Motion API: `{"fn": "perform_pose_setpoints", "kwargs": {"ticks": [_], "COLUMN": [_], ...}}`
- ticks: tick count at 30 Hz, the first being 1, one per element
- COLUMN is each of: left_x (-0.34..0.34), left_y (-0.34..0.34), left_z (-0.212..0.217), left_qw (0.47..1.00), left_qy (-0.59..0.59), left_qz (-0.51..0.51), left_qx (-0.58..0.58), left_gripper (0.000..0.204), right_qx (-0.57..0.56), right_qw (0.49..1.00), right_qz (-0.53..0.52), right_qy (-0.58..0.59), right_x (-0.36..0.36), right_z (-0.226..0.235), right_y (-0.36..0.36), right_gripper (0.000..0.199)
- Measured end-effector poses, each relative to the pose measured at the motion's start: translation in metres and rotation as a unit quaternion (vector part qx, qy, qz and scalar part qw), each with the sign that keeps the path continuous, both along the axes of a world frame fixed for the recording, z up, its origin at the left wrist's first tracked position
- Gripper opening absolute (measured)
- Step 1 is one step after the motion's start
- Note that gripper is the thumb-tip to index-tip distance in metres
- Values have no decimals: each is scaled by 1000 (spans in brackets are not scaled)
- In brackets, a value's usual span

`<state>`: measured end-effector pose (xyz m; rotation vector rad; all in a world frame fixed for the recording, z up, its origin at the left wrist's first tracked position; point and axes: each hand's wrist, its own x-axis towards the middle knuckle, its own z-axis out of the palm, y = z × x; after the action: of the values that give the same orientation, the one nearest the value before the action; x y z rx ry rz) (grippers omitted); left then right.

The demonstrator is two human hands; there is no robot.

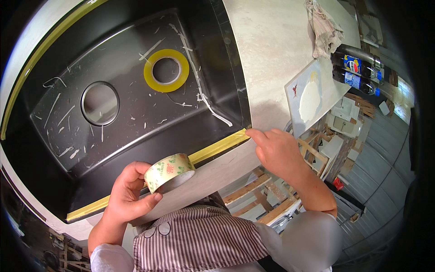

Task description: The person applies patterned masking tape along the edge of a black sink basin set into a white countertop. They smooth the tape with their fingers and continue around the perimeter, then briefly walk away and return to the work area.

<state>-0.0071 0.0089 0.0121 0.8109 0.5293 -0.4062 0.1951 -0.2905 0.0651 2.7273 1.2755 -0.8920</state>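
Note:
My left hand [129, 190] is closed around a roll of printed packing tape [170, 171], thumb at the near rim and fingers at its side. The roll sits tilted over the front edge of a black sink [149, 145], against a strip of yellow tape [219, 146] along that edge. At the strip's right end, by the sink's corner, my right hand [278, 149] has its index fingertip on the tape, other fingers curled; the thumb is hidden. A second yellow tape roll [148, 71] lies flat in the sink beside the round drain hole [99, 103].
White scraps are scattered over the sink floor. More yellow tape [34, 56] follows the far left rim. Right of the sink, the pale countertop [267, 50] bears a crumpled cloth [322, 29], a board with white paste [302, 97] and dark drink bottles [351, 63]. Wooden frames [258, 195] stand below.

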Motion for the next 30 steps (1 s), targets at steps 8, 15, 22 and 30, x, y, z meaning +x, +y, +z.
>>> {"fn": "perform_pose_setpoints", "kwargs": {"ticks": [8, 15, 22, 30], "left_x": [0, -3, 1, -1], "left_y": [2, 0, -1, -1], "left_z": [-13, -24, -24, -29], "left_qw": [1000, 999, 999, 999], "left_qy": [-19, -21, -24, -21], "left_qz": [6, -34, -46, -25], "left_qx": [2, 10, 8, -32], "left_gripper": [43, 44, 45, 45], "right_qx": [11, 6, 1, 13], "right_qw": [1000, 1000, 1000, 995], "right_qz": [-11, -12, -15, -100], "right_qy": [-24, -26, -24, -4], "right_x": [-11, -17, -22, -21], "right_z": [-1, -1, 2, 6], "right_y": [-4, -11, -9, -6], "right_gripper": [39, 49, 49, 55]}}
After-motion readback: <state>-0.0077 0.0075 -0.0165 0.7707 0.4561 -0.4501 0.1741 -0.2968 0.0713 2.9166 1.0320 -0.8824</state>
